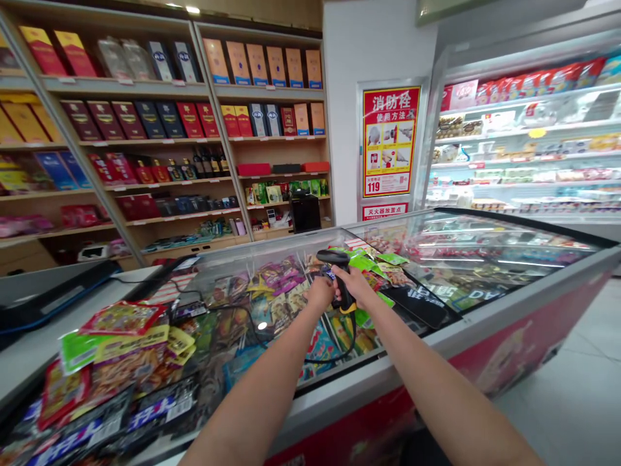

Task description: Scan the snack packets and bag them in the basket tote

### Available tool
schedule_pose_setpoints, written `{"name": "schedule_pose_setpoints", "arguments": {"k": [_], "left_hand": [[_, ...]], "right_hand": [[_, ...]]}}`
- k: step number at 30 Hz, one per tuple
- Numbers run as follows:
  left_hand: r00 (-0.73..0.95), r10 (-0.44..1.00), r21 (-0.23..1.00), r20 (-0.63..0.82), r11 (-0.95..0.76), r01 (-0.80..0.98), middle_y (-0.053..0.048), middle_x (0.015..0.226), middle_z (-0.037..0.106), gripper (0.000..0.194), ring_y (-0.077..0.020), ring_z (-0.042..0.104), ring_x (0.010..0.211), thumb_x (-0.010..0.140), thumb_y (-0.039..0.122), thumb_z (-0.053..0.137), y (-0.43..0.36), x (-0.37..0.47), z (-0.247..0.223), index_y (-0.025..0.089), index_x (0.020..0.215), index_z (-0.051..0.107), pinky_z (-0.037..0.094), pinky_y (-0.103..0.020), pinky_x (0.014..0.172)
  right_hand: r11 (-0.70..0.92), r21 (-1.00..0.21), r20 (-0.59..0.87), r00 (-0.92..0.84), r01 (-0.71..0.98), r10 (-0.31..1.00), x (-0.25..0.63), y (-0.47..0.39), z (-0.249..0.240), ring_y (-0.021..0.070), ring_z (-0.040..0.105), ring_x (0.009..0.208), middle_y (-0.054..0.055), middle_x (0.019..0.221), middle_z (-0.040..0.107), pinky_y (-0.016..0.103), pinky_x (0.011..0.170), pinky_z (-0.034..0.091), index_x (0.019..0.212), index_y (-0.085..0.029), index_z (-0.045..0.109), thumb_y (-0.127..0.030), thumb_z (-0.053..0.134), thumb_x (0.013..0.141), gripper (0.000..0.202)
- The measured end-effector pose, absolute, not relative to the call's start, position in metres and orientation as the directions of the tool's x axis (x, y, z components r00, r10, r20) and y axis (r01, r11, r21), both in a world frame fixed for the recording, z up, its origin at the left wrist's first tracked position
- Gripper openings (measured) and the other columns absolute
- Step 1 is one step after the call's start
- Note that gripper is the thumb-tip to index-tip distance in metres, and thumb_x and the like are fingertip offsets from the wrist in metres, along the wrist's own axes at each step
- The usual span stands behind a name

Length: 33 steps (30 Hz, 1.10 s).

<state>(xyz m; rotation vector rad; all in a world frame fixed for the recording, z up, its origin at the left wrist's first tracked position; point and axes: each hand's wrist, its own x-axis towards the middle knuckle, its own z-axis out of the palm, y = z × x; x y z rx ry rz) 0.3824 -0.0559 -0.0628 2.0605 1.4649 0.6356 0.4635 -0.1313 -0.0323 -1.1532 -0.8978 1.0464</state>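
Observation:
My right hand is wrapped around the handle of a black barcode scanner with yellow trim near its base. The scanner stands upright over the glass top of a chest freezer, its cable looping down and off to the left. Close against it on the left is my left hand, fingers curled. A small dark patch shows by those fingers, too small to name. Just beyond my right hand lie green snack packets on the glass.
A heap of snack bags covers the near left of the freezer top. A black sign board lies right of my hands. Shelves of boxed bottles line the back wall, and a lit open fridge stands at the right.

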Motion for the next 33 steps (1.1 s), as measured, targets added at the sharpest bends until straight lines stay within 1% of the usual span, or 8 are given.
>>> {"name": "schedule_pose_setpoints", "arguments": {"k": [2,5,11,13,18,21,28,33], "left_hand": [[0.215,0.971,0.615,0.101,-0.231,0.754,-0.006,0.071,0.066,0.016,-0.0227,0.061,0.079,0.075,0.029,0.06,-0.044,0.364,-0.059,0.017,0.063,0.061,0.04,-0.035,0.073],[0.075,0.989,0.625,0.128,-0.139,0.768,-0.004,0.068,0.065,0.025,-0.0216,0.06,0.074,0.072,0.039,0.064,-0.019,0.33,-0.055,0.018,0.06,0.06,0.039,-0.032,0.067],[0.052,0.986,0.701,0.159,-0.15,0.697,-0.002,0.06,0.061,0.028,-0.0165,0.057,0.063,0.071,0.042,0.064,0.02,0.277,-0.065,0.018,0.058,0.058,0.036,-0.025,0.056],[0.061,0.985,0.698,0.164,-0.159,0.698,-0.002,0.067,0.065,0.026,-0.0172,0.06,0.068,0.071,0.043,0.064,0.02,0.274,-0.069,0.018,0.064,0.062,0.038,-0.025,0.06],[0.137,0.984,0.611,0.11,-0.176,0.771,-0.002,0.091,0.071,0.026,-0.0233,0.062,0.095,0.07,0.047,0.066,0.01,0.281,-0.066,0.025,0.082,0.069,0.04,-0.033,0.082],[0.191,0.976,0.605,0.106,-0.216,0.766,-0.003,0.095,0.071,0.025,-0.0236,0.061,0.098,0.069,0.043,0.068,0.007,0.287,-0.066,0.025,0.087,0.071,0.039,-0.035,0.085],[0.333,0.925,0.74,0.182,-0.352,0.573,-0.002,0.075,0.069,0.016,-0.017,0.062,0.073,0.063,0.027,0.071,0.004,0.313,-0.088,0.018,0.076,0.068,0.044,-0.029,0.072],[0.218,0.933,0.869,0.286,-0.348,0.352,0.001,0.061,0.06,0.015,-0.013,0.056,0.061,0.068,0.029,0.065,0.016,0.315,-0.094,0.016,0.065,0.059,0.044,-0.025,0.064]], "right_hand": [[0.075,-0.983,0.027,0.268,-0.169,0.963,0.461,-0.126,-0.035,0.0079,0.047,0.035,-0.004,0.047,0.052,0.019,0.032,0.043,0.07,-0.016,0.05,-0.042,0.062,0.079,0.03],[0.054,-0.983,0.009,0.247,-0.174,0.969,0.454,-0.118,-0.036,0.0085,0.047,0.034,-0.004,0.048,0.053,0.02,0.032,0.043,0.068,-0.017,0.049,-0.04,0.06,0.081,0.029],[0.058,-0.978,0.02,0.187,-0.199,0.982,0.43,-0.092,-0.032,0.0089,0.046,0.034,-0.005,0.047,0.052,0.02,0.033,0.041,0.074,-0.018,0.05,-0.041,0.062,0.081,0.027],[0.06,-0.979,0.024,0.18,-0.197,0.983,0.422,-0.084,-0.034,0.009,0.046,0.035,-0.006,0.047,0.051,0.02,0.034,0.042,0.076,-0.018,0.049,-0.042,0.062,0.08,0.028],[0.017,-0.98,-0.013,0.147,-0.2,0.989,0.413,-0.078,-0.046,0.0097,0.047,0.035,-0.005,0.049,0.052,0.021,0.034,0.042,0.076,-0.019,0.048,-0.043,0.061,0.081,0.028],[-0.003,-0.983,-0.027,0.128,-0.182,0.991,0.416,-0.083,-0.052,0.0095,0.047,0.035,-0.005,0.049,0.053,0.02,0.033,0.041,0.077,-0.018,0.05,-0.044,0.061,0.081,0.028],[0.001,-0.991,-0.019,0.152,-0.132,0.988,0.421,-0.09,-0.05,0.0087,0.047,0.036,-0.006,0.049,0.052,0.02,0.033,0.043,0.078,-0.018,0.05,-0.043,0.065,0.078,0.03],[0.0,-0.991,-0.02,0.146,-0.131,0.989,0.422,-0.09,-0.051,0.009,0.046,0.035,-0.006,0.05,0.053,0.02,0.033,0.042,0.082,-0.019,0.049,-0.046,0.064,0.078,0.031]]}}
